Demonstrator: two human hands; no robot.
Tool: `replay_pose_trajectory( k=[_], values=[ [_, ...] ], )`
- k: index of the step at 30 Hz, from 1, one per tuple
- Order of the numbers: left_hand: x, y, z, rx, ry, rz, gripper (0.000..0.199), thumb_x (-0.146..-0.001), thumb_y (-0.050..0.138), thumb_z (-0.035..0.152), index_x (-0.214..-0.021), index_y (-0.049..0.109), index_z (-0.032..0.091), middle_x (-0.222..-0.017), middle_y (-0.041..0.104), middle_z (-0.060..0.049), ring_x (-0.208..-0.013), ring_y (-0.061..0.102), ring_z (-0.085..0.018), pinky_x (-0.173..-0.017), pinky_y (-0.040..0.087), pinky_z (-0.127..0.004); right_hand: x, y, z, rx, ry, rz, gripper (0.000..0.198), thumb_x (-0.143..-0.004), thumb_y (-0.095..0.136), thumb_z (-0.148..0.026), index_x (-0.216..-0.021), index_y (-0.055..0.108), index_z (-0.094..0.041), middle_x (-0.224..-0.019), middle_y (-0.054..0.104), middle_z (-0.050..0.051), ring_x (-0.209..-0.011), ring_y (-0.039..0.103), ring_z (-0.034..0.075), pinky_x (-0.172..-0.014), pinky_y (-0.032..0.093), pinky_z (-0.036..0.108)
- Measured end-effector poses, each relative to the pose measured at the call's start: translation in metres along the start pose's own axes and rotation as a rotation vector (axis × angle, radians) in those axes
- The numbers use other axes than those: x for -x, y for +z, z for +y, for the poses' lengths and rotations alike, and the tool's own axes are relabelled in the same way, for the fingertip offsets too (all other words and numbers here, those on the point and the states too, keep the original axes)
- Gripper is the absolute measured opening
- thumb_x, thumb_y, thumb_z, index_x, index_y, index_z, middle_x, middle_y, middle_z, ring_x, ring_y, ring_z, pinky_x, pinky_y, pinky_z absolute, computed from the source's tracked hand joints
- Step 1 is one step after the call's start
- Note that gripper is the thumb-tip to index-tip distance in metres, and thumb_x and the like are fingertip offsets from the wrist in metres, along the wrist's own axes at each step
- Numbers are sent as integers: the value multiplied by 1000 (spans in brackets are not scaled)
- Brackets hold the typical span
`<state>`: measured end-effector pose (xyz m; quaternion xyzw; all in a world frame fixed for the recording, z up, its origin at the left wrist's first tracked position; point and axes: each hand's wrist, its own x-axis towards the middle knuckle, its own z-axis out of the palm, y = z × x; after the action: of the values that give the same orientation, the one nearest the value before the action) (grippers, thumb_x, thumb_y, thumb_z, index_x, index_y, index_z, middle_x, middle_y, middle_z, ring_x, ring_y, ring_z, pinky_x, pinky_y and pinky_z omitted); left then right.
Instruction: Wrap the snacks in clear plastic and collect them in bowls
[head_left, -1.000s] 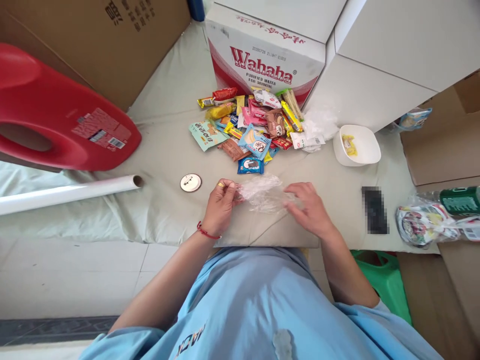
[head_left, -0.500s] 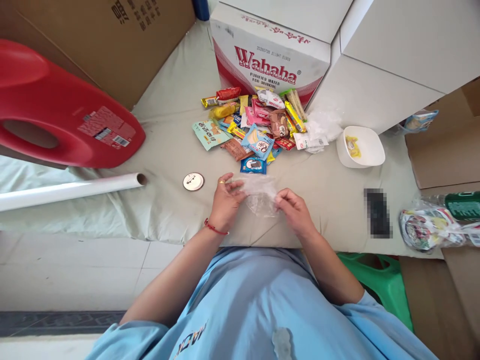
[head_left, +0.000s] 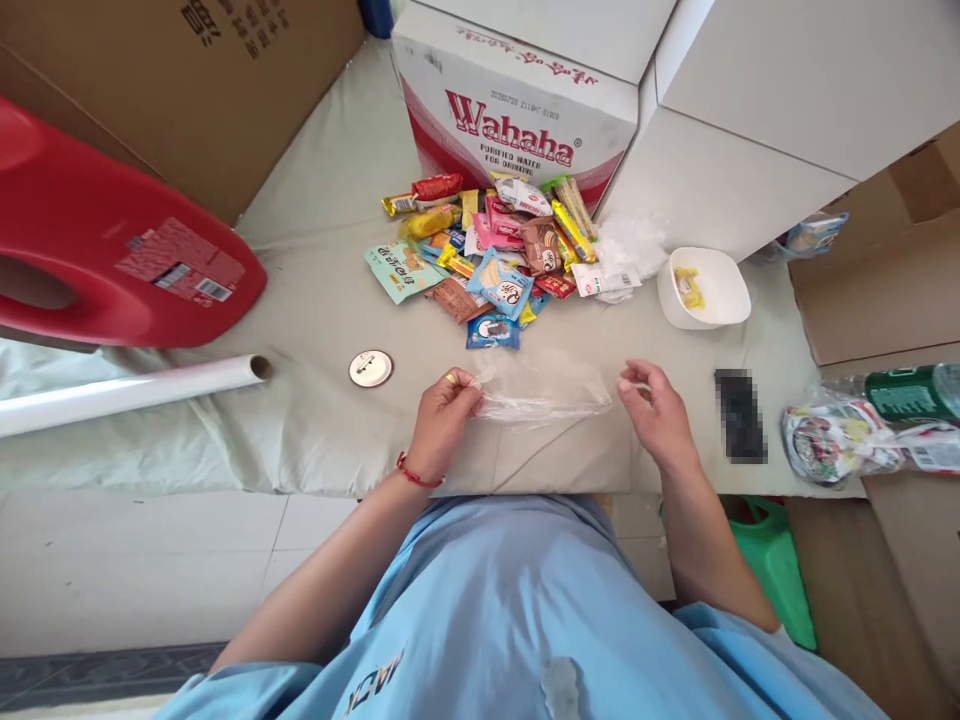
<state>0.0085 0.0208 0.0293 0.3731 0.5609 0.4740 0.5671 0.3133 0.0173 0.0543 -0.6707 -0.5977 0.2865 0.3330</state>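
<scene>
Cloth (head_left: 337,440), pale and rumpled, lies beneath a sheer, crinkled plastic bag (head_left: 551,390) pinched in the left hand (head_left: 442,420); the right hand (head_left: 661,415), fingers loosely curled, is apart, just beside the bag's other end. Beyond sit heaped, glossy snack packets (head_left: 510,283), then a boxy printed carton (head_left: 517,112).

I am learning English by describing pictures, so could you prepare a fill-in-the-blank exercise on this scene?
The thin transparent plastic bag is held in the person's ____ hand.
The rounded white bowl contains something coloured ____.
The big brand name on the white-and-red cardboard box reads ____.

Missing words: left; yellow; Wahaha.
</scene>
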Motion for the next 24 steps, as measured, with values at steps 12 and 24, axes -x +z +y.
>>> replay_pose_trajectory(
  k=[12, 24],
  values=[
    [16, -33, 6, -219, 63, 90, 29, -101, 52, 55, -96, 43, 27, -59, 51, 10, -44, 49, -12, -49, 41, -26, -71, 75, -16, -363, 47, -385, 33, -84, 67, -54, -89, 64, -21, -70, 62, -1, -62, 59, 16, -62, 51, 29],
    [31, -30, 22, -933, 771, 292, 7, -94, 60, 26, -101, 59, 23, -98, 69, -8, -92, 66, -24, -86, 50, -41, -67, 63, 6, -211, 261, -165, 31, -86, 60, -53, -78, 54, -24, -52, 44, -7, -45, 44, 12, -47, 34, 26]
  ],
)
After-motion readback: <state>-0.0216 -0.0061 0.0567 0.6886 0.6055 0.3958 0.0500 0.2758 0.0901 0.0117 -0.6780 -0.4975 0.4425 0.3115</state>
